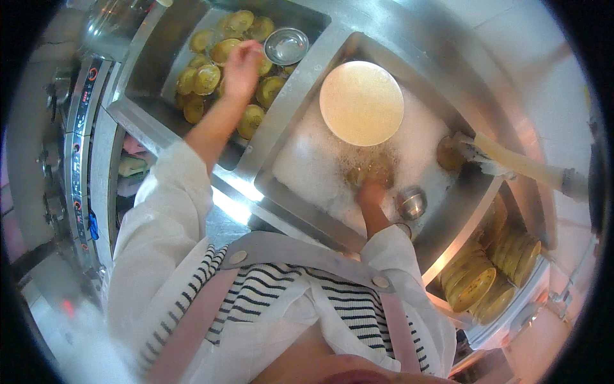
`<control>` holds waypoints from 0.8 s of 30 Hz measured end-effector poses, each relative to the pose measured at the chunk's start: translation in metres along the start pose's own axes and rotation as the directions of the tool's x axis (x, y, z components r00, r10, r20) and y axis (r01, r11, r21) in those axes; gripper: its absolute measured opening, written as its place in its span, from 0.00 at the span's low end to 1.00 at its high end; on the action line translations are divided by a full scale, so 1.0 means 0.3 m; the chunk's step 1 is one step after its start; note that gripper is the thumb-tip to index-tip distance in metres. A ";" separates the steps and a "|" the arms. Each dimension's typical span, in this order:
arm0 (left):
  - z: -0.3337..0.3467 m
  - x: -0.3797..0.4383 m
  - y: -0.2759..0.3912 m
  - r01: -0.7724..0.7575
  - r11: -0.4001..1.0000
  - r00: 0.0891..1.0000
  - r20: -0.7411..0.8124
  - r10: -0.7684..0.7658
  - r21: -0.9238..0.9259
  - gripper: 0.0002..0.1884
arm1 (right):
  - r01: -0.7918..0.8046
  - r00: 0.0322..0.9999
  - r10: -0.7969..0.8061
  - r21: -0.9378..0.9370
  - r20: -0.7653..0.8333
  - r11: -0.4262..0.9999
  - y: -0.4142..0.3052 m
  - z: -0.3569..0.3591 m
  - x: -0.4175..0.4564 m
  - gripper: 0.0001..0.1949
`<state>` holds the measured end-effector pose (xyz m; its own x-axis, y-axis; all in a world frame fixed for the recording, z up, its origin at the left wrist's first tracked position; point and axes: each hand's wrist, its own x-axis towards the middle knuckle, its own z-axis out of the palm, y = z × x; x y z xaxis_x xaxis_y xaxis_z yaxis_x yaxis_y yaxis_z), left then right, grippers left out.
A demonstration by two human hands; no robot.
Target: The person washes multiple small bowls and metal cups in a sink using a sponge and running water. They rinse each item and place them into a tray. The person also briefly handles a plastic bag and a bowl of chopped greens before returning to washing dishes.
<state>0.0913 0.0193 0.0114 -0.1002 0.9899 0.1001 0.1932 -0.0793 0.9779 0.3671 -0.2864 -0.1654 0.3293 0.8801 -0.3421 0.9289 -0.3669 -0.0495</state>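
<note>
My left hand (242, 69) hangs over the left sink basin, beside a shiny metal bowl (286, 46) and above several small yellow-green dishes (207, 79); whether it touches any is unclear. In the right basin, full of foamy water (312, 158), my right hand (372, 192) is partly under the suds; its fingers and anything in them are hidden. A brownish, blurred shape lies in the water just beyond it. Close to its right a small metal cup or bowl (411, 202) sits in the foam. A large round cream-coloured plate or lid (361, 103) rests farther up in this basin.
A metal divider (283, 108) separates the two basins. At the right basin's side is a pale hose (518, 161). Stacked yellow plates (467, 283) stand at lower right. Along the left runs an appliance panel with knobs (79, 153); cloths (132, 165) lie under the left basin's edge.
</note>
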 end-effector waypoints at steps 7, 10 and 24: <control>0.349 -0.696 -0.062 0.678 0.706 0.525 0.537 -0.660 0.205 0.19 | 0.104 0.963 -0.251 0.725 0.097 0.680 -0.064 -0.269 -0.027 0.24; 0.426 -0.712 -0.165 0.849 0.446 0.233 0.557 -0.797 0.284 0.23 | 0.441 0.888 -0.441 0.520 -0.131 0.732 -0.139 -0.325 -0.063 0.21; 0.347 -0.652 -0.410 0.700 0.304 -0.221 0.601 -0.768 0.646 0.18 | 0.688 0.725 -0.671 0.211 -0.157 0.694 -0.019 -0.242 -0.056 0.22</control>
<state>0.1888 -0.1522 -0.1477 0.4605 -0.0876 -0.8833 0.6192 0.7447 0.2490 0.3687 -0.2771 -0.0913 -0.3575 0.9315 -0.0675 0.8359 0.2869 -0.4680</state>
